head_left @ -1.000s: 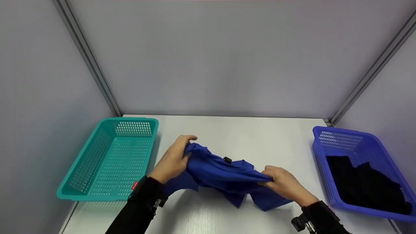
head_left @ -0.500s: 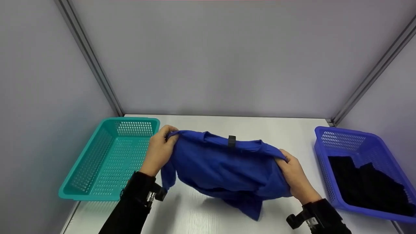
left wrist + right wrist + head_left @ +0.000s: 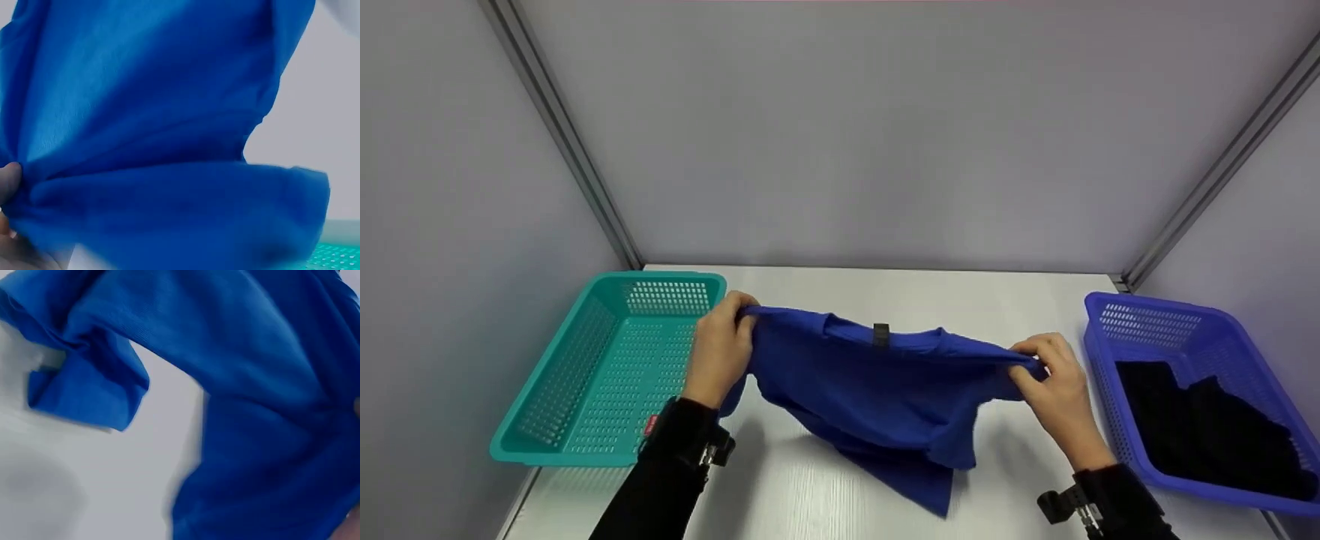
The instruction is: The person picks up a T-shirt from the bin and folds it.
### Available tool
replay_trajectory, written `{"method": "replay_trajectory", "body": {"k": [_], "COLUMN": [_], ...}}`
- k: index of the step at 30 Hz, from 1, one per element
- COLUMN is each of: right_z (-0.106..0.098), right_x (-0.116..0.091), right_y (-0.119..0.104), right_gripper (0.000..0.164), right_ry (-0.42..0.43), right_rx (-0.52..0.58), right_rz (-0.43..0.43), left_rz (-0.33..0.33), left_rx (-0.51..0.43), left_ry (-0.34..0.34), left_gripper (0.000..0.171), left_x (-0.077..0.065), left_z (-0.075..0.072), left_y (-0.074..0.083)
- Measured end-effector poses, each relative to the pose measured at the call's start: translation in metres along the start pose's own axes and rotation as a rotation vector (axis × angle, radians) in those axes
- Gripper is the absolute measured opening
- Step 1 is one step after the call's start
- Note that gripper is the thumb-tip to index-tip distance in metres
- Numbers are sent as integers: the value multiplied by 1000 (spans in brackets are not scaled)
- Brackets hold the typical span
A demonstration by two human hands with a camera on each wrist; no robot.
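Note:
A blue T-shirt [image 3: 862, 382] is stretched between both hands above the table, its neckline and small black tag [image 3: 881, 335] along the upper edge. My left hand [image 3: 720, 349] pinches it at the left shoulder, thumb toward me. The right hand [image 3: 1057, 390] pinches the other shoulder area. Below, the shirt's body hangs in loose folds, one corner pointing down. In the left wrist view, a thumb [image 3: 9, 181] presses the cloth at the left edge, with a sleeve spread beside it. Blue fabric [image 3: 253, 371] fills much of the right wrist view, where little of the hand shows.
A teal basket [image 3: 562, 457] stands on the left of the white table [image 3: 810, 502], close to the left wrist. On the right, a purple-blue basket [image 3: 1177, 300] contains black cloth [image 3: 1200, 427]. Grey panels [image 3: 870, 135] enclose the back and sides.
The bunched shirt has been lifted and spread out, its neckline and tag now facing up. My hands have moved apart, the left leftward, the right to the right and upward.

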State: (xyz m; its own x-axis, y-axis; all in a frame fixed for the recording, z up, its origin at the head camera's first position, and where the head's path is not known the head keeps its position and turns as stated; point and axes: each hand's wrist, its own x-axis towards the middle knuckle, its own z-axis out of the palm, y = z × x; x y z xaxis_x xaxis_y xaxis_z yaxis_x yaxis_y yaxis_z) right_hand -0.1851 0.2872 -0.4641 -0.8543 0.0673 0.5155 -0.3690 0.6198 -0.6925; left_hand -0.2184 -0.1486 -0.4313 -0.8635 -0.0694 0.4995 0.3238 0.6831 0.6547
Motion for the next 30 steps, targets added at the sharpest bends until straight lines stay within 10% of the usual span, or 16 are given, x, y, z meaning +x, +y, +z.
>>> {"method": "replay_trajectory", "body": {"k": [7,11,16,21,30], "right_z": [-4,-15,-26,-27,-23], "right_x": [5,10,17,19,24], "right_y": [-5,-12,-15,-11,-9], "right_gripper": [19,15,29,14,11], "right_ry": [210,57,-108,-74,1], "right_rx": [-228,-165,177,506,845], "right_rz": [-279,40,515,585,538], "left_rz": [38,-9,-333,-567,-554], "left_rx": [112,133,-229,-579,-685], "left_ry": [77,108,-71,-184,-170], "left_gripper": [8,10,7,14,13], "left_x": [2,4,11,20,38], "left_z": [1,-1,-6,-9,0], "left_y": [3,8,17,24,33]}}
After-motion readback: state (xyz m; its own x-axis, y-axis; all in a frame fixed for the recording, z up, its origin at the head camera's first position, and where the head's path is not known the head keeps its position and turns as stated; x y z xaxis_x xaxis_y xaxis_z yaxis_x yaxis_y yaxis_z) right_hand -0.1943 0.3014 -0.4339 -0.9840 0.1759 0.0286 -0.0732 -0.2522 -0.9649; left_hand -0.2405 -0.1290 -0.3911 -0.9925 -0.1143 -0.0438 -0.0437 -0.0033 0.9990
